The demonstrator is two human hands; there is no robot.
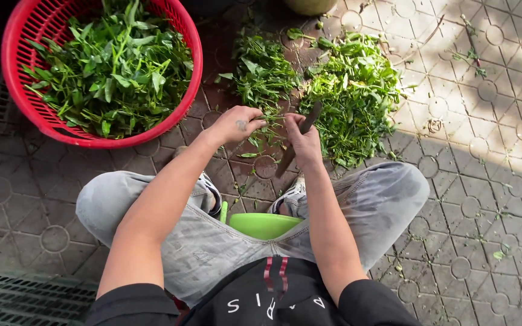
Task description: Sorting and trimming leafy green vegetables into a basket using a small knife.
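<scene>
While the right hand (305,142) stays out of question as to grip — fingers wrapped fully round the handle of a dark knife (297,140), blade angled down toward the pavers — I note the left hand (235,124) curled closed on a small bunch of green stems (261,134), pinning them just beside the blade. Both hands work low between the knees, above the patterned paving tiles (484,181). My judgement for doing this cut well: keep the left fingertips tucked back from the edge, feed the stems in short advances, and hold the bundle tight so the pieces come off even. The blade tip is partly hidden by the hand, so I cannot tell exactly where it meets the stems. Outward from the hands: an uncut heap of leafy greens (264,75) lies just ahead, a chopped pile (357,96) to its right, touching it at the near edge. A red plastic basket (191,36) of whole leaves stands to the left, well apart. A green stool (264,224) shows under the grey trousers.
</scene>
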